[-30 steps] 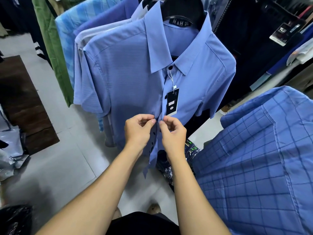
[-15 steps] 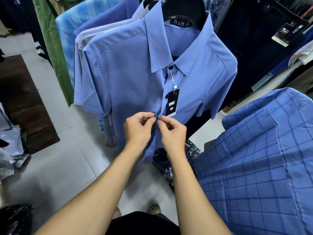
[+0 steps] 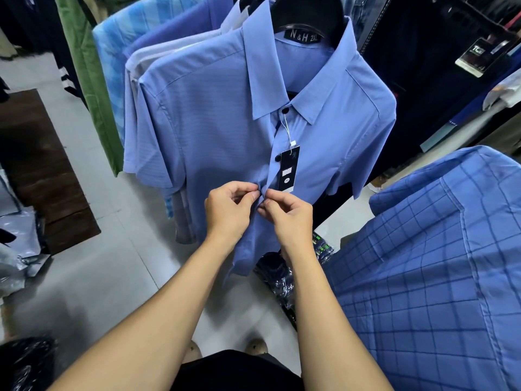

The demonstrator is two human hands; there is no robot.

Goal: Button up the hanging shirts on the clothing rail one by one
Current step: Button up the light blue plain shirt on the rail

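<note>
A light blue short-sleeved shirt [image 3: 214, 114] hangs on a black hanger in front of me, with dark buttons at the collar [image 3: 285, 110] and lower on the placket [image 3: 277, 157]. A dark price tag [image 3: 288, 170] dangles on a string from the top button. My left hand [image 3: 229, 206] pinches the left front edge at mid-chest. My right hand [image 3: 287, 211] pinches the right placket edge against it. The fingertips meet just below the tag. The button between them is hidden by my fingers.
More shirts hang behind on the left: pale blue, violet, striped turquoise [image 3: 132, 52] and green [image 3: 84, 80]. A blue checked shirt [image 3: 439, 263] fills the right foreground. Dark garments [image 3: 423, 66] hang behind. Plastic-wrapped packs [image 3: 284, 277] lie on the tiled floor, a dark wooden board [image 3: 36, 170] at left.
Both hands rose slightly along the placket and pulled the two front edges together. A second dark button now shows fastened beside the tag.
</note>
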